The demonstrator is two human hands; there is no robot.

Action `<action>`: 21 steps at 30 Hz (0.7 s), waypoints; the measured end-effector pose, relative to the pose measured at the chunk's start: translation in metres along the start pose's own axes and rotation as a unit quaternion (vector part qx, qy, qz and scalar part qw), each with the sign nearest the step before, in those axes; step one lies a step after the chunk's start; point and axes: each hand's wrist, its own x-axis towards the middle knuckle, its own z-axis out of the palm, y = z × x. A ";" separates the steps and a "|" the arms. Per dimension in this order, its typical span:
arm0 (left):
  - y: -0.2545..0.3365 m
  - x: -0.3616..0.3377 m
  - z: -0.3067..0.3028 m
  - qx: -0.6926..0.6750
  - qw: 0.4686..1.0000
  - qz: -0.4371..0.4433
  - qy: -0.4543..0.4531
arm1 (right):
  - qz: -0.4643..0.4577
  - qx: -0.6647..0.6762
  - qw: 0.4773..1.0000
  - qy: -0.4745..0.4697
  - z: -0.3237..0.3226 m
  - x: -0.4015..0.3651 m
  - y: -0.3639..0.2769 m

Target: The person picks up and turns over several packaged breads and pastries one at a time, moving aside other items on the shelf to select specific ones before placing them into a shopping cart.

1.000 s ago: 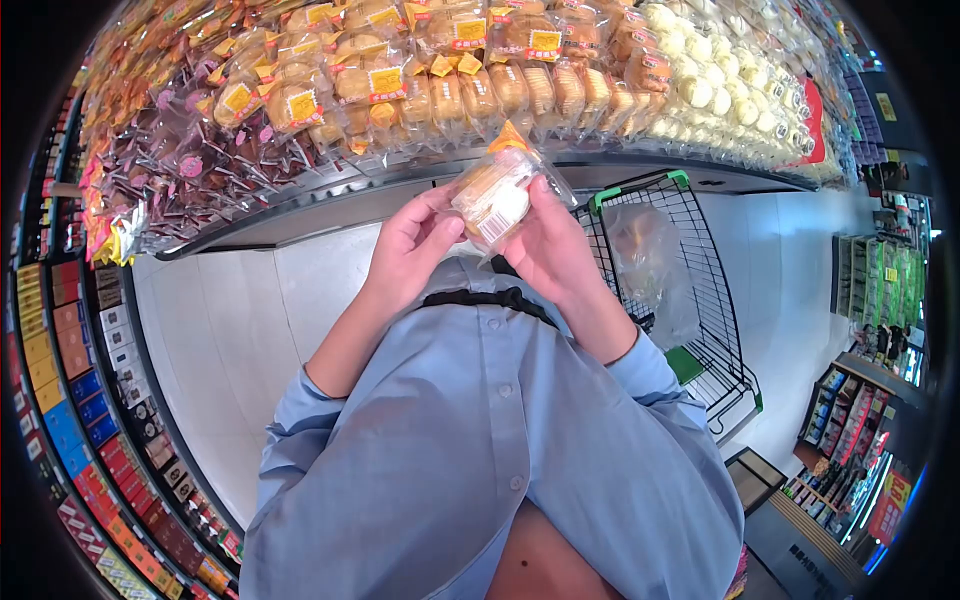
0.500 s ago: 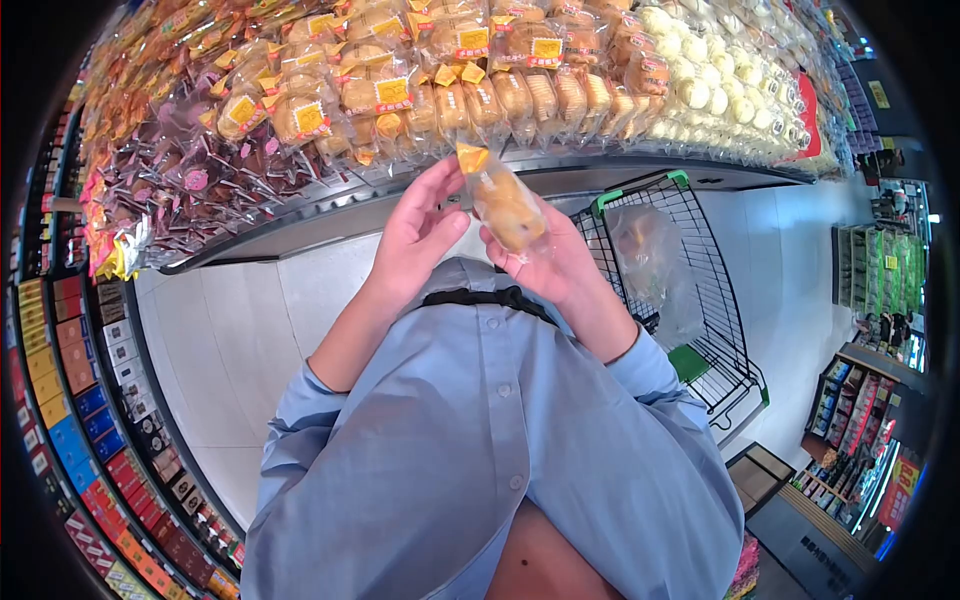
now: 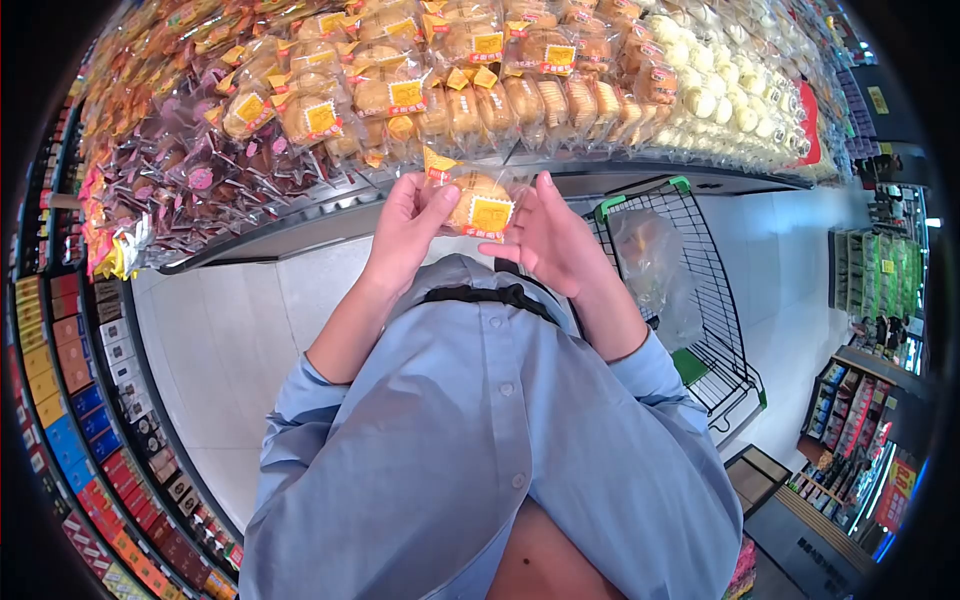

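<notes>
A bread bun in a clear wrapper (image 3: 482,205), its yellow and red label facing up, is held in front of the shelf edge. My left hand (image 3: 412,228) grips its left side, thumb on top and fingers beneath. At the wrapper's right edge, my right hand (image 3: 555,240) has its fingers spread and thumb apart; whether it touches the plastic is hard to tell. Beyond the hands, similar wrapped buns (image 3: 390,85) are piled on the display.
A black wire shopping cart (image 3: 715,290) with green corners stands at the right, a clear plastic bag (image 3: 650,260) inside. Dark-wrapped packs (image 3: 190,170) and pale round buns (image 3: 720,85) flank the bun pile. Shelves of boxes (image 3: 90,400) run along the left.
The wrapped bun has turned so its label shows and has moved slightly left. My left hand has closed on it, while my right hand has opened from beneath it.
</notes>
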 end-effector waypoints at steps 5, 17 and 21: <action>-0.005 0.004 0.009 -0.012 0.999 -0.039 -0.017 | -0.136 -0.216 0.963 0.084 -0.006 0.004 0.010; 0.003 0.043 0.029 0.147 0.986 0.079 -0.026 | -0.212 -0.332 0.911 0.125 -0.035 0.041 -0.031; 0.032 0.060 0.030 0.472 0.820 0.287 0.149 | -0.243 -0.375 0.884 0.138 -0.029 0.075 -0.074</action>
